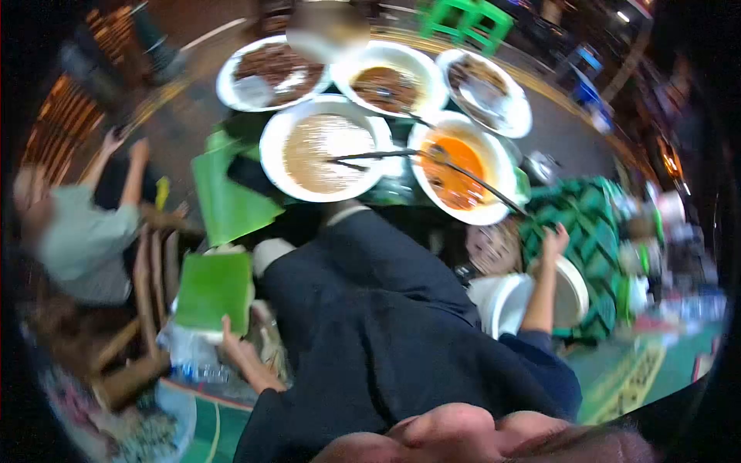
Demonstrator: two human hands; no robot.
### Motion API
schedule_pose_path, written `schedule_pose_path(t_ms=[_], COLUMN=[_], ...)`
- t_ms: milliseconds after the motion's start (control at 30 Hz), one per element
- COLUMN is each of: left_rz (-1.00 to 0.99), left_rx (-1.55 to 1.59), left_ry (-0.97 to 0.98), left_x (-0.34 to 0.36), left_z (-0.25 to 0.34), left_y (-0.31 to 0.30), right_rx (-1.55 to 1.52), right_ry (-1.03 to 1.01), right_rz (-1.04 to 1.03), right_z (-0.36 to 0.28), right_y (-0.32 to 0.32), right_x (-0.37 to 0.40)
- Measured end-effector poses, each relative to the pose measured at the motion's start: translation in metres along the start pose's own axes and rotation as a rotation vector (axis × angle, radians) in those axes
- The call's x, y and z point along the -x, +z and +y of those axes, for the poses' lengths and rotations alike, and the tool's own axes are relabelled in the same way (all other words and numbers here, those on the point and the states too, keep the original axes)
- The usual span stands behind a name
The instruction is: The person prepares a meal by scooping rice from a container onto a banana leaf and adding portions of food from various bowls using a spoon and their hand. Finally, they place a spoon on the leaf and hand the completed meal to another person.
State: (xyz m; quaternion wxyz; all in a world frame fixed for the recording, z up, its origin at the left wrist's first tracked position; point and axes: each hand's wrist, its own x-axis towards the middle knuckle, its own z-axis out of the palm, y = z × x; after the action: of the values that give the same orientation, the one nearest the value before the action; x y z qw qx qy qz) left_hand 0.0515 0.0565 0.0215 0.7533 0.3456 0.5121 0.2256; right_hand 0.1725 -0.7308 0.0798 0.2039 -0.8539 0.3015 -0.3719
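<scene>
My left hand (pixel 241 355) is closed on the lower edge of a banana leaf piece (pixel 214 292), thumb on top, with a pale layer showing beneath it. My right hand (pixel 553 243) is over a white bucket (pixel 573 289), beside a green woven leaf-patterned covering (pixel 583 220). Its fingers look apart and nothing shows in them, though they are small and blurred. In front of my knees stand a bowl of pale brown liquid (pixel 272 150) and a bowl of orange curry (pixel 494 212). A black-handled ladle (pixel 486 185) rests in the curry; another dark handle (pixel 374 155) crosses the pale bowl.
Behind are bowls of dark food (pixel 224 81), brown food (pixel 437 96) and bagged food (pixel 525 123). Large banana leaves (pixel 224 193) lie left of the bowls. A person (pixel 85 239) sits at left by a wooden chair (pixel 147 270). Jars (pixel 637 258) crowd the right; green stools (pixel 467 23) stand beyond.
</scene>
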Motion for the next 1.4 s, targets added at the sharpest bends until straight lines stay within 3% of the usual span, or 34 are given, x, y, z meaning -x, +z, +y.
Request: schedule_pose_path(t_ms=[100,133,167,233,300,333,367,433,500,567,600,633,667,700,733,767,800,833,867,900,967,1033,1067,1100,1167,1200,1267,1300,1367,1400], left_rz=[-0.114,-0.153,-0.034,0.064,0.103,0.140,0.140,0.124,0.193,0.081,0.090,0.073,0.062,0.083,0.034,-0.016,0.127,0.141,0.127,0.113,0.224,0.057,-0.017,-0.008,0.069,0.101,0.127,0.145,0.143,0.134], left_rx=[-0.081,-0.126,-0.061,-0.166,-0.140,-0.086,-0.095,0.034,0.055,0.151,0.153,0.125,0.098,0.107,0.097,0.085,0.098,0.103,0.082,0.062,0.002,0.092,0.075,0.085,0.074,0.069,0.055,0.031,0.079,0.109], left_ry=[0.081,0.261,0.091,0.238,0.225,0.188,0.203,0.160,0.232,0.268,0.286,0.286,0.288,0.312,0.346,0.376,0.312,0.323,0.312,0.302,0.382,0.305,0.398,0.406,0.269,0.252,0.286,0.307,0.325,0.334], left_x=[-0.015,0.008,0.022,0.024,-0.007,-0.017,-0.020,-0.002,0.017,0.011,0.014,0.019,0.025,0.034,0.045,0.052,0.047,0.051,0.055,0.061,0.068,0.062,0.058,0.055,0.048,0.041,0.043,0.045,0.042,0.039], left_z=[-0.008,-0.007,0.002,0.005,0.003,0.005,0.013,0.029,0.038,0.044,0.045,0.045,0.046,0.047,0.044,0.042,0.044,0.043,0.041,0.040,0.040,0.037,0.032,0.031,0.031,0.030,0.028,0.024,0.019,0.017], left_y=[-0.022,-0.015,-0.002,-0.009,-0.039,-0.047,-0.051,-0.037,-0.026,-0.038,-0.039,-0.039,-0.041,-0.042,-0.041,-0.039,-0.040,-0.040,-0.039,-0.038,-0.038,-0.045,-0.051,-0.053,-0.049,-0.052,-0.045,-0.040,-0.037,-0.034], right_rx=[-0.053,-0.013,-0.016,0.152,0.226,0.197,0.190,0.352,0.383,0.560,0.643,0.572,0.716,0.748,0.777,0.737,0.762,0.759,0.845,0.930,0.903,0.811,0.828,0.851,0.811,0.802,0.933,0.921,0.740,0.673], right_ry=[0.093,0.135,0.177,0.064,0.214,0.282,0.295,0.268,0.279,0.370,0.437,0.520,0.553,0.551,0.482,0.647,0.725,0.711,0.700,0.676,0.580,0.615,0.581,0.549,0.736,0.721,0.393,0.372,0.364,0.367], right_rz=[-0.112,-0.124,-0.087,-0.033,-0.266,-0.387,-0.397,-0.664,-0.684,-0.642,-0.807,-0.771,-0.859,-0.847,-0.928,-0.786,-0.791,-0.805,-1.032,-1.259,-1.150,-1.036,-1.034,-1.029,-0.922,-0.930,-1.108,-1.107,-0.742,-0.715], right_z=[-0.010,-0.024,-0.032,-0.017,-0.006,0.037,0.047,0.049,0.047,0.054,0.042,0.087,0.135,0.097,0.116,0.131,0.109,0.123,0.162,0.149,0.085,0.158,0.149,0.143,0.184,0.178,0.158,0.150,0.135,0.125], right_y=[-0.001,-0.006,-0.006,0.004,0.009,0.031,0.046,0.057,0.062,0.075,0.069,0.090,0.117,0.096,0.097,0.101,0.097,0.102,0.117,0.115,0.086,0.114,0.112,0.107,0.124,0.121,0.103,0.094,0.075,0.068], right_x=[0.008,0.002,0.003,-0.002,-0.007,-0.010,-0.007,-0.004,0.007,0.022,0.021,0.031,0.026,0.032,0.034,0.032,0.042,0.045,0.046,0.047,0.046,0.050,0.048,0.046,0.045,0.045,0.032,0.032,0.034,0.031])
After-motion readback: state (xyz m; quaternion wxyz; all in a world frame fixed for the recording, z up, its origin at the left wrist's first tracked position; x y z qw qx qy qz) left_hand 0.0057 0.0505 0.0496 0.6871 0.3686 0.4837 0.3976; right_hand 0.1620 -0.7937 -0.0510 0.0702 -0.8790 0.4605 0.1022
